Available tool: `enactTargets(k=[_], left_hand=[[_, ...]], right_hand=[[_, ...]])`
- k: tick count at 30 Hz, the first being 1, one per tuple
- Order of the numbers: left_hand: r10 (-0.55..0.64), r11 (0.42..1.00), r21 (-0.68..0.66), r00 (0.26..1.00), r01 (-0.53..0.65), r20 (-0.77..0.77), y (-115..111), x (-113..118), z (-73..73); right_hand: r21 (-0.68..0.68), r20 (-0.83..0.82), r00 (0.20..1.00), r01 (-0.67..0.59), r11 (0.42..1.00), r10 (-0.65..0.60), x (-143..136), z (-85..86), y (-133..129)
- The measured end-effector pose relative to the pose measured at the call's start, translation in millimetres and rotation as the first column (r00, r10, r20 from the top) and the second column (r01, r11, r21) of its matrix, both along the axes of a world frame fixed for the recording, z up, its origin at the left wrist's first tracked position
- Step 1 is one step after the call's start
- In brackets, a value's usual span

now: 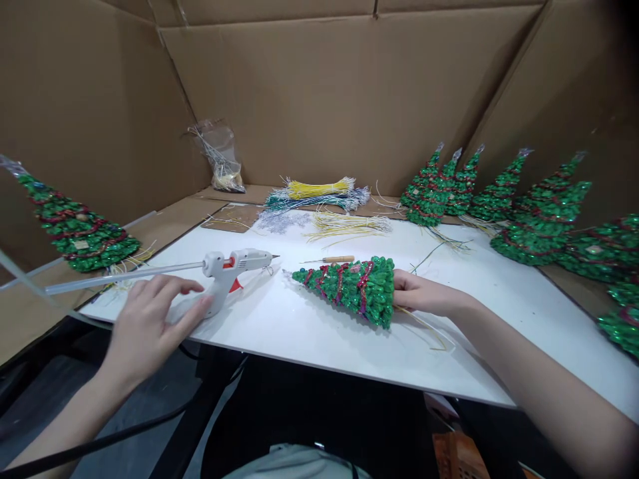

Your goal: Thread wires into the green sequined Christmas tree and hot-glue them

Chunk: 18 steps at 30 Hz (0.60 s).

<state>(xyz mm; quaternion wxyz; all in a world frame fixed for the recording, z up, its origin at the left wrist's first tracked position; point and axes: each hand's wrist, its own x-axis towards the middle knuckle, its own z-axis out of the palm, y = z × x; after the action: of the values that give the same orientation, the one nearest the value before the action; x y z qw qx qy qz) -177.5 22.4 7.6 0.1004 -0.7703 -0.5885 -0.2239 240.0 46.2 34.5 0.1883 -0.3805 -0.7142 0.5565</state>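
Observation:
A small green glittery Christmas tree [369,289] with red garland lies on its side over the white board, tip pointing left. My right hand [412,291] grips it at the base, its fingertips partly hidden inside. Thin wires [424,322] trail from the base below that hand. A white hot glue gun [217,289] stands to the left with a long clear glue stick [124,276] in its back and its nozzle toward the right. Close beside its handle is my left hand [160,313], thumb and fingers apart, holding nothing.
A wooden-handled awl [339,259] lies behind the tree. Bundles of yellow wires [319,188] and loose wires [349,226] are at the back, near a plastic bag [222,159]. Several finished trees [539,226] stand at right, another tree [82,229] at left. Cardboard walls [339,100] enclose the board.

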Motion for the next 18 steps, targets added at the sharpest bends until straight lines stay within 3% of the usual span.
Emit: enactTargets(k=[4,6,10,14,18], left_hand=[[0.047,0.944,-0.330,0.992,-0.007,0.113,22,16,5.7],[0.061,0.915,-0.403,0.986,0.008,0.157,27,25,8.8],[0.021,0.902,-0.412,0.940,0.128,0.339,30,32,5.9],[-0.029,0.864,-0.408,0.839,0.295,0.544,19,34,3.2],[-0.119,0.749,-0.472,0.795,0.466,0.595,-3,40,12.1]], right_hand=[[0.009,-0.019,1.000,0.002,1.000,-0.002,-1,0.5,-1],[-0.002,-0.015,1.000,0.005,1.000,-0.005,0,-0.2,-1],[-0.006,-0.009,1.000,0.015,1.000,-0.015,1,-1.5,-2],[-0.010,-0.016,1.000,0.012,1.000,-0.012,1,-2.4,-1],[-0.013,-0.031,0.999,0.011,1.000,-0.012,1,-4.0,0]])
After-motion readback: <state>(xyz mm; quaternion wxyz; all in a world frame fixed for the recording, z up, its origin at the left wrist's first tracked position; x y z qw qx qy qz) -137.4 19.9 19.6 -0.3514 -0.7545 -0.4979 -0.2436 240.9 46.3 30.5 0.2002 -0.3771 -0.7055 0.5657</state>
